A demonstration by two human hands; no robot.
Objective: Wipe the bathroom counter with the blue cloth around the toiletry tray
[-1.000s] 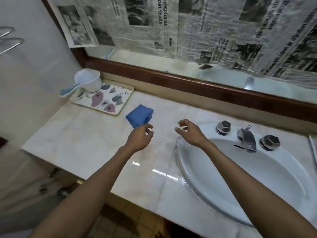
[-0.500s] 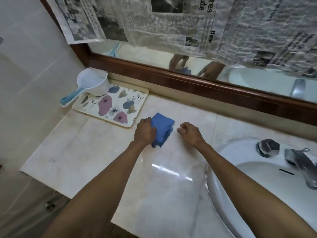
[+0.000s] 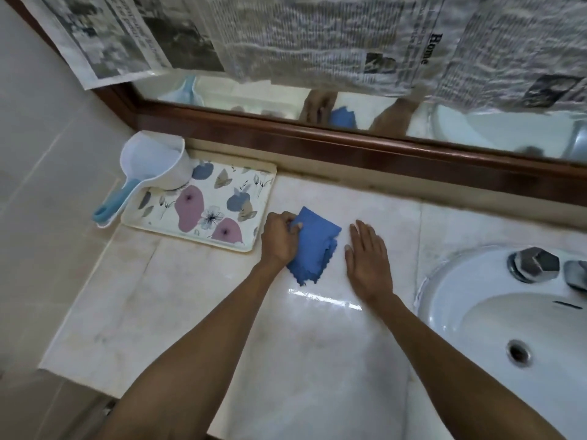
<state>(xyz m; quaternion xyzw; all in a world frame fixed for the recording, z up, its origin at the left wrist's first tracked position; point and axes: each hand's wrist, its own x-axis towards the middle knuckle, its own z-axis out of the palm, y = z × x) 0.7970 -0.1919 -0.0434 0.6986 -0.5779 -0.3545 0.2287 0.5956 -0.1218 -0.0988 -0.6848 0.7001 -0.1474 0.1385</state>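
- Mostly filling the view as pale marble counter (image 3: 197, 312), running out of frame at the bottom.
- Covering nearly all of the mirror (image 3: 254, 96) with crumpled newspaper sheets (image 3: 317, 39), leaving only a low strip of glass bare; reflecting both hands and the cloth there, too blurred for detail.
- Losing the white sink (image 3: 476, 328) to the right and bottom edges; showing one faceted tap handle (image 3: 533, 265) whole, with the spout beside it clipped by the frame.
- Sitting at the counter's far left as a flower-printed tray (image 3: 219, 201), close under the mirror's wooden frame.
- Standing on that tray's far left corner as a white scoop (image 3: 155, 163), blue handle hanging out past the rim.
- Resting the right hand (image 3: 368, 258) flat on the counter, palm down, fingers straight, just right of the cloth; not showing whether the thumb is touching it.
- Gripping the cloth's left edge with the left hand (image 3: 281, 238), fingers curled over and hiding that part of the fabric.
- Lying rumpled on the counter between the two hands as the blue cloth (image 3: 314, 249), just beside the tray's near right corner.
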